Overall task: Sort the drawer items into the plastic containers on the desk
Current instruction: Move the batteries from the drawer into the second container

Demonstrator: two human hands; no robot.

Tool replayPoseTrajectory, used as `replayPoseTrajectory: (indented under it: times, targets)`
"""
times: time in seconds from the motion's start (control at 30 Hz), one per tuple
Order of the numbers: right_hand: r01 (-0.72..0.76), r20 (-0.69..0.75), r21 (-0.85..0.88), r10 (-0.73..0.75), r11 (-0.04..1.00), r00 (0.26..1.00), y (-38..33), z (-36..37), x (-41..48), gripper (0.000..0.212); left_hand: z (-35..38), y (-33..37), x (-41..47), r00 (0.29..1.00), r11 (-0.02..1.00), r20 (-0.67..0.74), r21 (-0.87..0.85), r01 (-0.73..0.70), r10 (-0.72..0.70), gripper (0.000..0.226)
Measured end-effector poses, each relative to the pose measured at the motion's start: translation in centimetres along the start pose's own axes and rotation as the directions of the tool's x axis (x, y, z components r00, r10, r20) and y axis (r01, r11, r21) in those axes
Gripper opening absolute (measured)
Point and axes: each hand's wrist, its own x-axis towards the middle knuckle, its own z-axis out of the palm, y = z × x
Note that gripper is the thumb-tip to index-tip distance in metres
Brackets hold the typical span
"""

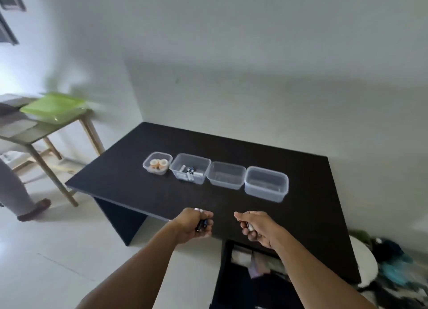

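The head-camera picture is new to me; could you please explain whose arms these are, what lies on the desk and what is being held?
There is no machine here: a person wears one wide camera on the head, looking forward and down, so the two arms are their own. On the black desk stand four clear plastic tubs in a row. The leftmost tub holds pale rolls, the second tub small cylinders, perhaps batteries; the third tub and the fourth tub look empty. The left hand grips small dark items, the right hand a small silvery item; both too blurred to name. Below the right hand an open drawer shows clutter.
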Motion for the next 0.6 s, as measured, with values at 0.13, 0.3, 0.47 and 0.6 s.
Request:
replayPoseTrajectory:
  times: [0.13,0.3,0.47,0.6]
  targets:
    - [-0.002,-0.020,-0.017,0.002,1.000,1.000,-4.8,4.0,3.0,0.012,-4.2,5.1,1.6,0.999,0.999,-0.045,-0.031,-0.031,0.029,0.014]
    - [-0.007,-0.032,0.035,0.008,0.999,0.999,-10.0,9.2,9.2,0.006,-9.5,10.5,6.9,0.999,0.995,-0.025,-0.092,-0.026,0.024,0.012]
    - [-0.023,-0.086,0.034,0.026,0.999,0.996,-13.5,12.5,16.9,0.007,-12.5,14.0,14.5,0.999,0.999,-0.034,-0.046,-0.008,0.006,0.011]
    - [-0.027,-0.142,0.035,0.031,0.999,0.989,-15.2,14.1,22.7,0.012,-13.6,15.7,20.1,0.997,0.994,-0.044,0.094,-0.055,0.059,0.012]
